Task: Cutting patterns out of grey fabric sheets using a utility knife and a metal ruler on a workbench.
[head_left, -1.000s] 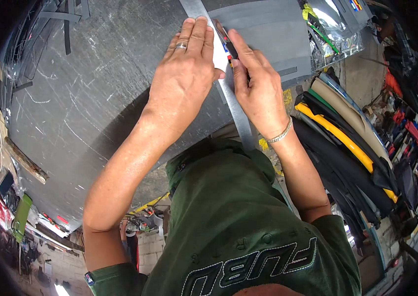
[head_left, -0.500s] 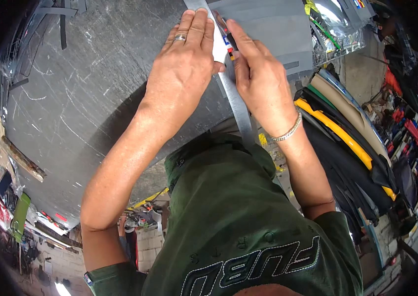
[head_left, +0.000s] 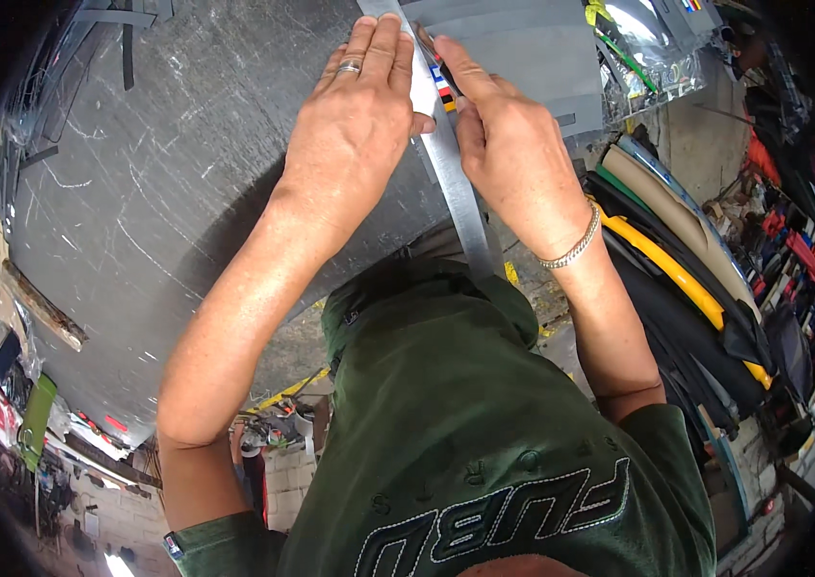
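Your metal ruler (head_left: 456,183) runs from your waist up across the scratched dark sheet (head_left: 167,192); your left hand (head_left: 355,125) lies flat on it, fingers extended and pressing its left edge; your right hand (head_left: 513,154) grips a striped knife (head_left: 438,79) against the ruler's right edge; beyond lies a grey sheet (head_left: 533,48).

Scratched dark-grey sheet (head_left: 186,192), silver ruler (head_left: 456,192), green shirt (head_left: 484,433).

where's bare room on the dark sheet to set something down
The dark sheet is bare left of the left hand. It is crowded by the metal ruler and right hand, and at the stacked rolls on the right.
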Demonstrator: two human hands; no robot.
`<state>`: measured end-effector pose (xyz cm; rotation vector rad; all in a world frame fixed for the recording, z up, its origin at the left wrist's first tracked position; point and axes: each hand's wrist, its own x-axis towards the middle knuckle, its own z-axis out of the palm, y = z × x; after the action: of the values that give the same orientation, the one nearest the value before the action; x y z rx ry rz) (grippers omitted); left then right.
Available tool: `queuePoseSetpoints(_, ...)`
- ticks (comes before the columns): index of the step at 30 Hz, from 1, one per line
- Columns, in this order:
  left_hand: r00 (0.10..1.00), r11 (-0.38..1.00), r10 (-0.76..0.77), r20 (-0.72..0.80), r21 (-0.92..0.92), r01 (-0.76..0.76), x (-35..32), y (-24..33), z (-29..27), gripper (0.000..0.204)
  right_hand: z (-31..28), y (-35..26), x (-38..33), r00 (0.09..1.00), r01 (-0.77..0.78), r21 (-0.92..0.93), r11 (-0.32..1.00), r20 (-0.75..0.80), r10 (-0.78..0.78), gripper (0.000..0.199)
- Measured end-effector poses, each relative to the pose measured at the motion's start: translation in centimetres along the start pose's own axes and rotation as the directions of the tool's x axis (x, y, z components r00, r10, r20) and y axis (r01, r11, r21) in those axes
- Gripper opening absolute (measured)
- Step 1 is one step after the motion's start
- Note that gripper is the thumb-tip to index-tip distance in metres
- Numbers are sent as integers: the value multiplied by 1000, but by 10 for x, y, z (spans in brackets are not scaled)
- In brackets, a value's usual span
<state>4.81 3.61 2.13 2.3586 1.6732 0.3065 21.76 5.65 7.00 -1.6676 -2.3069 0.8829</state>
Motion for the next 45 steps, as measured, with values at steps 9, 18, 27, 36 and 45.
queuePoseSetpoints(9, 978, 1000, -24, 209, 8, 23, 13, 9, -30, 71, 3, 12, -1, 994, 86, 34, 996, -76, -83, 50)
queuePoseSetpoints(18, 999, 998, -34, -35, -58, 32, 1, 4, -2, 75, -68, 30, 11, 969, -246, 965, -92, 244, -29, 62)
queuePoseSetpoints(27, 999, 999, -34, 4, 3, 34, 5, 7, -1, 76, -104, 36, 67, 998, -35, 597, 801, -25, 63, 34)
queuePoseSetpoints(36, 998, 997, -63, 4, 46, 63, 1, 4, -2, 78, -44, 2, 145, 853, 512, 757, 406, -392, -345, 25)
queuePoseSetpoints(45, 999, 998, -49, -22, 43, 50, 0, 5, -2, 78, 15, -15, 174, 968, -248, 905, 345, 215, 131, 56)
